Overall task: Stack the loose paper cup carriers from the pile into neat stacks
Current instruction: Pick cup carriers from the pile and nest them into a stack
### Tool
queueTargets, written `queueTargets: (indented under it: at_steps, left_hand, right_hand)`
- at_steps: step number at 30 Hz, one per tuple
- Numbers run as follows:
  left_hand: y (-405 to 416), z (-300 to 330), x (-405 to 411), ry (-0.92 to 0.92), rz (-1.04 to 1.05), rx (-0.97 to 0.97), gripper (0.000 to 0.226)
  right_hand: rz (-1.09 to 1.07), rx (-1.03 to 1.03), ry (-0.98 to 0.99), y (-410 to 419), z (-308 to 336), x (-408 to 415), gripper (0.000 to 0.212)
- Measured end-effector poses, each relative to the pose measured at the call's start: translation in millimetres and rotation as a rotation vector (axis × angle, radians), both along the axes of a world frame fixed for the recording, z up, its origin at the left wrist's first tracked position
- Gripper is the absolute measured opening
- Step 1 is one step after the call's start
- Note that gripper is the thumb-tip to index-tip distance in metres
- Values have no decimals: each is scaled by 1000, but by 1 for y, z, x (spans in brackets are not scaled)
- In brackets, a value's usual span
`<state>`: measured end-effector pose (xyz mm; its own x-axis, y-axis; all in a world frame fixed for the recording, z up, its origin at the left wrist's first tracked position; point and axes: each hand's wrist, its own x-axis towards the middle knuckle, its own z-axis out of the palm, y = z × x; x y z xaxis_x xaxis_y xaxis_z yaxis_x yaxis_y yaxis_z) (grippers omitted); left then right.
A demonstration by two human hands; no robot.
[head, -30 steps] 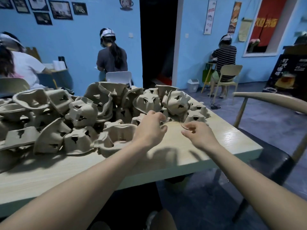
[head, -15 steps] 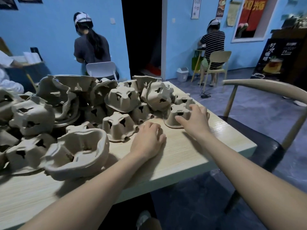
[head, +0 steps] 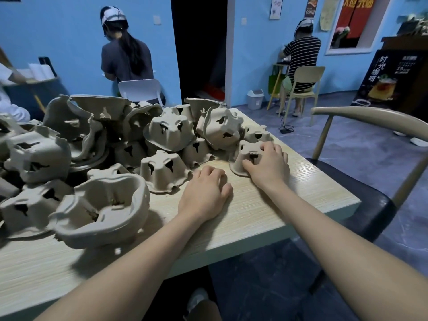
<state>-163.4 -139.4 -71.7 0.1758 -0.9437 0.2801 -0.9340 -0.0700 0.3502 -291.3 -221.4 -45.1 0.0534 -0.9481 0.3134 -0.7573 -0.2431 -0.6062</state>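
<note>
Gripping an upturned carrier (head: 249,158) at the pile's (head: 115,158) right edge, the right hand (head: 268,164) curls over it; the left hand (head: 205,195) rests loosely curled, empty, on the table (head: 289,205). Best lift straight up — neighbouring carriers touch it — then nest squarely.

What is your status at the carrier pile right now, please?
Right hand grips one upturned carrier. Left hand rests on table, holding nothing. Pile unsorted; nothing blocking.

Carrier pile (head: 97,158) on table (head: 289,205), chair (head: 370,158) right.
</note>
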Motion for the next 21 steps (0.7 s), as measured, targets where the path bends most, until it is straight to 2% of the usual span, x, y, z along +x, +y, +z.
queueTargets:
  at_steps: [3,8,12,17,21]
  left_hand:
    - [1,0,0,6,2,0,31]
    - [1,0,1,14,4,-8,32]
    - [1,2,2,66,9,-48,32]
    - [0,15,-2,354,17,-153,35]
    - [3,49,2,533,-10,-265,34]
  right_hand:
    - [33,-51,-28,6,-2,-11,22]
    - [103,-44,-111,19,0,-24,22]
    - [145,10,-274,33,5,-31,24]
    - [210,107,-462,40,14,-34,21]
    - [350,216,-702,50,27,-28,25]
